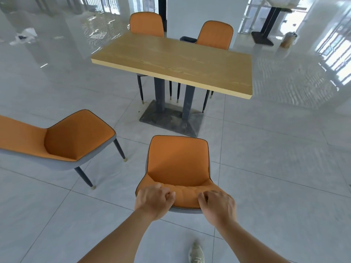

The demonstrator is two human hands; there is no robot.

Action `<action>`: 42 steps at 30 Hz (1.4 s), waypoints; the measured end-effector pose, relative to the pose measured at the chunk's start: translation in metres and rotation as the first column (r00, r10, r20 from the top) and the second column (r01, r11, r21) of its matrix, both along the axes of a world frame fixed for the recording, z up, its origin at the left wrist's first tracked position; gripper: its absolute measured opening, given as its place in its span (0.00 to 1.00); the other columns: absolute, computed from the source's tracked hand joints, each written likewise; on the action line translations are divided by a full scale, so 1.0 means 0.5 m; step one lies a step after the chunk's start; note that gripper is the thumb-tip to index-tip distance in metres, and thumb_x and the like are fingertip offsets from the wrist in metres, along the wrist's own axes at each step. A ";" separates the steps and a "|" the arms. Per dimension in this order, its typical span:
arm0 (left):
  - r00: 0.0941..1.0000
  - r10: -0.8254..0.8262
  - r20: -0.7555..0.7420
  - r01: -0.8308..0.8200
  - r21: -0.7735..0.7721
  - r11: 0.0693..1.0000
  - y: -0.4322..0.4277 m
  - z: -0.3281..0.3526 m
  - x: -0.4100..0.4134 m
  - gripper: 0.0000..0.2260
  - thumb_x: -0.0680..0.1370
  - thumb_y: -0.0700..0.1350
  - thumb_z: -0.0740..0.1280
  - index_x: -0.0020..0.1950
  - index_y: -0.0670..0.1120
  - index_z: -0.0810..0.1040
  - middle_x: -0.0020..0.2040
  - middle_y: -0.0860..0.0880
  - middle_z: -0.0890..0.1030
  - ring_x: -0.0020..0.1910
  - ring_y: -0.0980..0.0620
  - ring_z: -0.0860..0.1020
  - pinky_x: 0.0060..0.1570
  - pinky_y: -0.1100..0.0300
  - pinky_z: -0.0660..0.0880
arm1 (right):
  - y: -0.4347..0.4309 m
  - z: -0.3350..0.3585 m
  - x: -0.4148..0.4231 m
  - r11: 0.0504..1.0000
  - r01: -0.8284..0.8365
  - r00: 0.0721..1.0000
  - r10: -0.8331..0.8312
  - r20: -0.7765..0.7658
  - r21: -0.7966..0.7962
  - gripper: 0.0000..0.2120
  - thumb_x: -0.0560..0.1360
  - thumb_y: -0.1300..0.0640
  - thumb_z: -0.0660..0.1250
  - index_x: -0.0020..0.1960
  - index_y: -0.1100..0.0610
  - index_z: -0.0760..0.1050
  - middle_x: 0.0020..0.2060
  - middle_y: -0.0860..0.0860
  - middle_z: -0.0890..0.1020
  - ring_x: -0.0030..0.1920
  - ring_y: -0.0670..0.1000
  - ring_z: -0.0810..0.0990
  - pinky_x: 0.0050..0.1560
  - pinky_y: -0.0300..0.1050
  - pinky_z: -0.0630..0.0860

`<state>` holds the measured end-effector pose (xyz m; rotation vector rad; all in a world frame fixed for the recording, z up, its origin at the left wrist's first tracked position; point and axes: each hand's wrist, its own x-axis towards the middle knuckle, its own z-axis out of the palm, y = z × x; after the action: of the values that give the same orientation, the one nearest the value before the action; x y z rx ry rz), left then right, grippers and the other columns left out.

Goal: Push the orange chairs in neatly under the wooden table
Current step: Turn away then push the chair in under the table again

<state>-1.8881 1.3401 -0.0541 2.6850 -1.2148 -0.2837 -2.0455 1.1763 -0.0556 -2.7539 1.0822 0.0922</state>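
Observation:
An orange chair [178, 160] stands right in front of me, its seat facing the wooden table [176, 61]. My left hand [153, 201] and my right hand [217, 205] both grip the top of its backrest, fingers curled over the edge. The chair stands a short way off the table's near long edge. A second orange chair [62, 137] stands to the left, turned sideways and away from the table. Two more orange chairs [147, 23] [215, 35] are tucked in at the far side.
The table rests on two grey posts and a dark base plate [171, 120]. Glossy tiled floor lies all around. A white pillar [199, 10] stands behind the table, another black table base [263, 37] at the back right, litter [24, 37] at the back left. My shoe [196, 253] shows below.

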 end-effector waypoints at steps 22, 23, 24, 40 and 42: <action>0.995 -0.033 0.091 0.041 -0.086 0.995 -0.188 0.001 0.143 0.23 0.78 0.62 0.44 0.40 0.54 0.74 0.41 0.56 0.78 0.36 0.55 0.73 0.31 0.63 0.64 | -0.198 -0.020 0.145 0.999 0.019 0.994 -0.014 0.110 -0.041 0.24 0.72 0.41 0.45 0.27 0.51 0.67 0.26 0.46 0.71 0.34 0.48 0.72 0.37 0.43 0.60; 0.995 -0.026 0.094 0.035 -0.089 0.995 -0.200 0.002 0.146 0.23 0.77 0.63 0.43 0.39 0.54 0.73 0.40 0.56 0.78 0.36 0.55 0.73 0.31 0.63 0.63 | -0.211 -0.023 0.150 0.999 0.014 0.993 -0.008 0.122 -0.045 0.23 0.72 0.41 0.46 0.27 0.51 0.68 0.27 0.46 0.71 0.34 0.48 0.72 0.36 0.43 0.60; 0.995 -0.018 0.096 0.027 -0.093 0.995 -0.212 0.002 0.148 0.25 0.75 0.63 0.40 0.38 0.54 0.73 0.39 0.56 0.77 0.35 0.55 0.73 0.30 0.63 0.63 | -0.224 -0.024 0.155 0.999 0.007 0.992 0.000 0.129 -0.054 0.23 0.72 0.41 0.46 0.27 0.51 0.68 0.27 0.46 0.71 0.34 0.47 0.71 0.35 0.42 0.60; 0.994 0.022 0.106 -0.021 -0.010 1.000 -0.369 -0.003 0.190 0.22 0.81 0.59 0.48 0.48 0.54 0.80 0.41 0.54 0.76 0.40 0.54 0.74 0.34 0.59 0.67 | -0.400 -0.027 0.218 0.991 -0.064 0.986 0.081 0.144 -0.115 0.22 0.71 0.42 0.43 0.26 0.52 0.64 0.30 0.48 0.75 0.35 0.47 0.71 0.31 0.41 0.57; 0.993 0.038 0.116 -0.034 -0.033 0.999 -0.384 -0.003 0.193 0.22 0.81 0.59 0.47 0.47 0.54 0.80 0.41 0.54 0.76 0.39 0.54 0.74 0.34 0.59 0.68 | -0.418 -0.032 0.224 0.987 -0.068 0.982 0.092 0.166 -0.142 0.21 0.72 0.44 0.46 0.26 0.52 0.64 0.28 0.48 0.75 0.33 0.48 0.71 0.31 0.41 0.57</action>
<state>-1.7918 1.1483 -0.0557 2.7275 -1.1899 -0.1031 -1.9334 0.9672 -0.0714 -2.8615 0.9660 -0.2133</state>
